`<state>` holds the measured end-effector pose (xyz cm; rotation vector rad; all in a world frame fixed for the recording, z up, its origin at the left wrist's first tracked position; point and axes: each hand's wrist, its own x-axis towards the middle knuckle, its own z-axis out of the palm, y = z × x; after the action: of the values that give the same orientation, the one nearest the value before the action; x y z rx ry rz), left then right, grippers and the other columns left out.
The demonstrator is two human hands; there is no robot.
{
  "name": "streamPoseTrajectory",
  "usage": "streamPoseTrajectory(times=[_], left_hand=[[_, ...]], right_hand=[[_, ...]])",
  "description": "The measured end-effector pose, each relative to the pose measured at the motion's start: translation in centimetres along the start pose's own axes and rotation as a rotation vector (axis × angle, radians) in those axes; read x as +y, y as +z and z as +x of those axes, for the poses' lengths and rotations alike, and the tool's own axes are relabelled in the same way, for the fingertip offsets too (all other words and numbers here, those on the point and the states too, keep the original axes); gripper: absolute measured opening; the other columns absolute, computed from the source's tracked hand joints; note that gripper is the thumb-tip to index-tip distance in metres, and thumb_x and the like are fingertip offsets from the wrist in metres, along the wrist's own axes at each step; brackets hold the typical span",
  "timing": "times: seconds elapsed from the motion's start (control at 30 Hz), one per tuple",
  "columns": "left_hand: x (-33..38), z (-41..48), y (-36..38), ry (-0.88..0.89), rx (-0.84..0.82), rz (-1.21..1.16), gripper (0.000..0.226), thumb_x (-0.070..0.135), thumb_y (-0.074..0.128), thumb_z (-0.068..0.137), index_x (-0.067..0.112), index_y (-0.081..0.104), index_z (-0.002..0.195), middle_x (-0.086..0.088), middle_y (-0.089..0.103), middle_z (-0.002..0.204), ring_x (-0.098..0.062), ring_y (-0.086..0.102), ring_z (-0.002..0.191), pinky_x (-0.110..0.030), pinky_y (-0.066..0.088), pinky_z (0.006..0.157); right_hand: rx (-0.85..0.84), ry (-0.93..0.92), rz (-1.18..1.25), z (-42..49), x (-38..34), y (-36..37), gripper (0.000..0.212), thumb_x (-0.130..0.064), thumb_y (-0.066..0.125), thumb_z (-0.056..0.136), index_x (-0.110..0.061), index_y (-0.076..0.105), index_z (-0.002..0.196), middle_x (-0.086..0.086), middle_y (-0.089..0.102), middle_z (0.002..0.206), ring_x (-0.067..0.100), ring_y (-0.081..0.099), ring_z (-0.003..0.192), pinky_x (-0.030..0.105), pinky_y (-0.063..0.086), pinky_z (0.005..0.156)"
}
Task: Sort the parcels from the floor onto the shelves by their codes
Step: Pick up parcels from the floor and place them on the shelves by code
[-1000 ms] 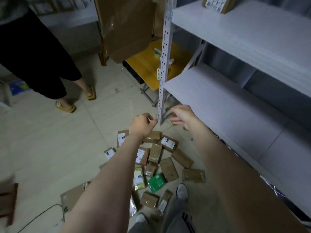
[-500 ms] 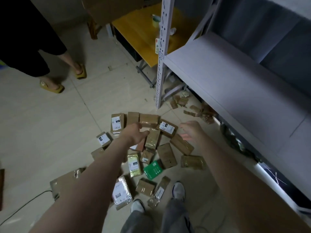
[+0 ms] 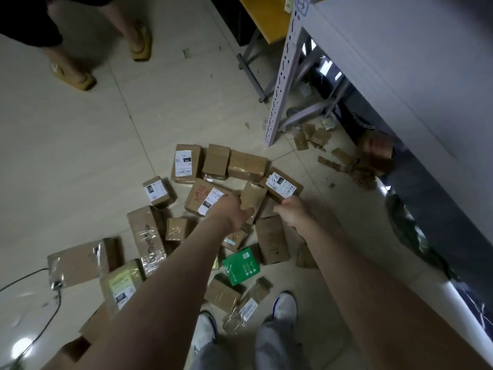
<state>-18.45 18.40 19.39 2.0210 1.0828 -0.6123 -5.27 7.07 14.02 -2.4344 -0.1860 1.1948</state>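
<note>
Tiled floor (image 3: 80,145), parcels scattered before the feet. Left hand (image 3: 232,212) curls on a plain brown parcel (image 3: 253,196); right hand (image 3: 292,212) pinches the labelled parcel (image 3: 281,184) just beyond, grip firmness unclear. Pick-up step; next, probably lift, read codes, carry to shelf (image 3: 400,62) beyond.

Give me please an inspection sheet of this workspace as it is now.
Surface: pale tiled floor.
Job's things: brown parcels heaped by the feet, one green box; white shelf bare.
Clutter: cardboard scraps under the shelf.
Grippers: left hand on a small parcel; right hand at the labelled parcel; grips unclear.
Cables: black cable at left.
Surroundings: bystander's yellow sandals, yellow table.
</note>
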Motion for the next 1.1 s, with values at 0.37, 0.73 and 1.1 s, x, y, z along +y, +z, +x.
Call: streamPoseTrajectory(times=[0.37, 0.73, 1.1], left_hand=[[0.1, 13.7, 9.7, -0.002, 0.033, -0.098, 0.050, 0.049, 0.050, 0.095, 0.009, 0.059, 0.123, -0.015, 0.063, 0.119, -0.032, 0.058, 0.109, -0.045, 0.047, 0.098], [1.3, 23.4, 20.9, 0.042, -0.058, -0.118, 0.044, 0.042, 0.051, 0.097, 0.005, 0.062, 0.116, -0.016, 0.066, 0.112, -0.032, 0.062, 0.101, -0.035, 0.044, 0.079], [1.7, 26.0, 21.6, 0.088, -0.054, -0.071, 0.040, 0.038, 0.048, 0.099, 0.002, 0.062, 0.113, -0.016, 0.064, 0.114, -0.032, 0.059, 0.109, -0.034, 0.043, 0.087]], right_hand=[[0.180, 0.036, -0.248, 14.6, 12.0, 1.3, 0.056, -0.040, 0.067, 0.083, -0.008, 0.055, 0.127, 0.016, 0.057, 0.124, 0.033, 0.057, 0.113, 0.044, 0.052, 0.093], [0.191, 0.097, -0.513, 25.2, 21.8, 6.7, 0.091, -0.032, 0.077, 0.080, -0.008, 0.022, 0.149, 0.015, 0.038, 0.146, 0.036, 0.040, 0.132, 0.048, 0.041, 0.103], [0.264, -0.030, -0.829, 28.4, 26.5, 7.9, 0.050, -0.022, 0.050, 0.097, -0.005, 0.036, 0.142, 0.014, 0.036, 0.140, 0.032, 0.044, 0.124, 0.045, 0.047, 0.097]])
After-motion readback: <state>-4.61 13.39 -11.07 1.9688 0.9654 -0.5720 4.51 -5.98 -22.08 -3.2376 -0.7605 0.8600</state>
